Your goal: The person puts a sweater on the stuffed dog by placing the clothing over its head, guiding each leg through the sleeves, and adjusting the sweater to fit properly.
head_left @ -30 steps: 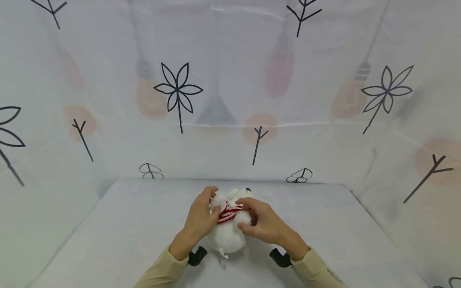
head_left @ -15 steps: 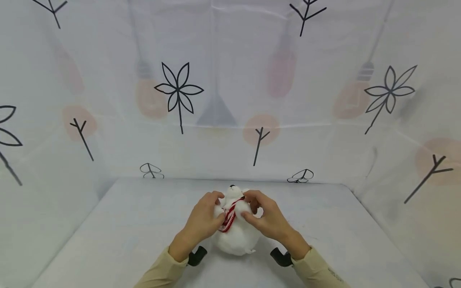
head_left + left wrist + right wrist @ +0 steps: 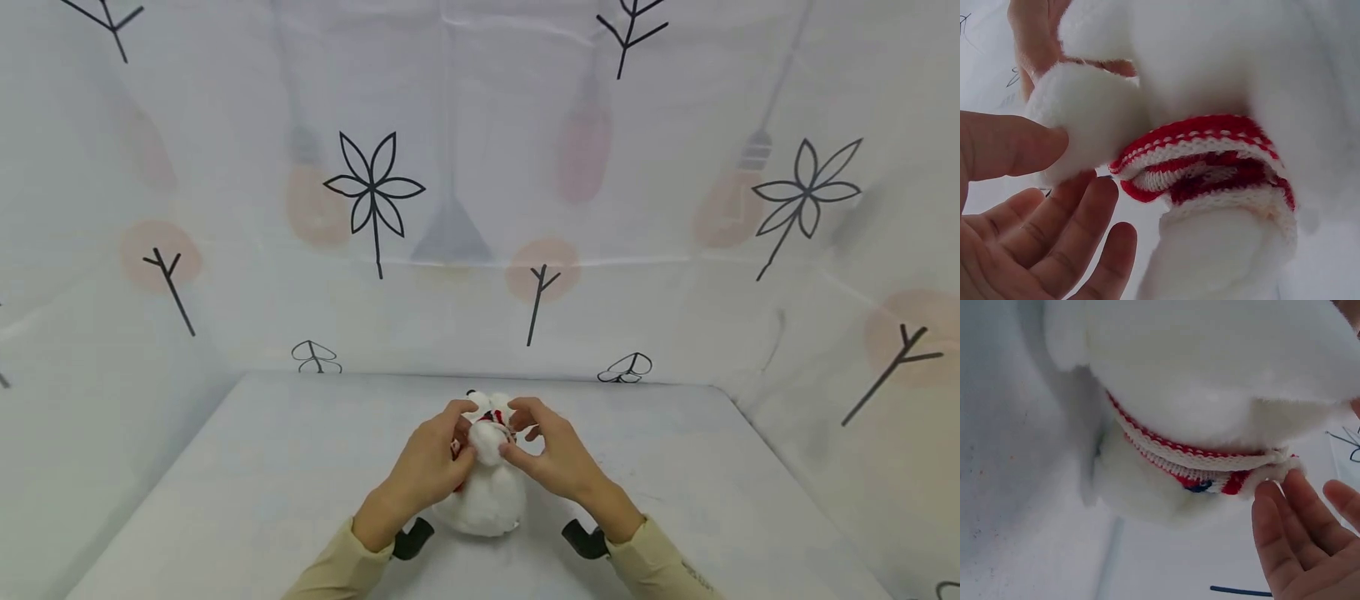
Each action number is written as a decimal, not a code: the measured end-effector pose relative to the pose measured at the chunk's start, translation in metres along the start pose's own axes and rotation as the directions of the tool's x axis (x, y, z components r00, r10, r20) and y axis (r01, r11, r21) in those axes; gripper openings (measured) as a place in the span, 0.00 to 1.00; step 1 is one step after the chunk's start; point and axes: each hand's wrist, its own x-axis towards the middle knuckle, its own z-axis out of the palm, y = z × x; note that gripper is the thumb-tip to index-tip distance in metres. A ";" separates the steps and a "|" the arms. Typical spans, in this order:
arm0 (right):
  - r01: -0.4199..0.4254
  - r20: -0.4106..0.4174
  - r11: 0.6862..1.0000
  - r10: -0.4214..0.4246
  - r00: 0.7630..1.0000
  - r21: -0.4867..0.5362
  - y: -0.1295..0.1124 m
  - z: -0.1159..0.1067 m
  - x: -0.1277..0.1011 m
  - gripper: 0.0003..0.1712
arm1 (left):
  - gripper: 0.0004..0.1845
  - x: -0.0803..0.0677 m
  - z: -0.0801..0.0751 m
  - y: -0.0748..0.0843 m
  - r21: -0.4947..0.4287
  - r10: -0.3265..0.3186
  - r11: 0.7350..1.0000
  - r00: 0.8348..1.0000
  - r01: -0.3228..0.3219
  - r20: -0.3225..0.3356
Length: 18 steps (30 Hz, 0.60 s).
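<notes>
A white plush bear with a black nose sits on the table between both hands, its nose to the upper left in the head view. Round its neck runs a red-and-white knitted scarf, which shows a small dark patch in the right wrist view. My left hand holds the bear from the left, thumb on a round white paw and fingertips at the scarf's edge. From the right, my right hand holds it too, its fingertips touching the scarf near its end. The bear's face is mostly hidden.
The white table meets a pale cloth backdrop printed with black plants and faded lamps. Dark curved pieces, a left one and a right one, sit by the wrists. Beige sleeves cover the forearms.
The bear has turned between the hands: its nose has swung from right to left, and a round paw now faces the head camera. Both hands have shifted only slightly.
</notes>
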 end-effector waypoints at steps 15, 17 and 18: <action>-0.078 0.173 0.994 0.063 0.983 0.082 -0.004 -0.006 -0.013 0.34 | 0.26 -0.011 0.007 0.017 -0.022 0.026 0.999 1.000 -0.026 0.008; -0.082 0.184 0.991 0.062 0.981 0.102 -0.004 -0.006 -0.015 0.33 | 0.26 -0.012 0.008 0.020 -0.029 0.016 0.999 1.000 -0.015 0.020; -0.097 0.203 0.989 0.073 0.976 0.113 -0.009 -0.009 -0.015 0.32 | 0.26 -0.013 0.008 0.021 -0.028 0.013 1.000 1.000 -0.012 0.023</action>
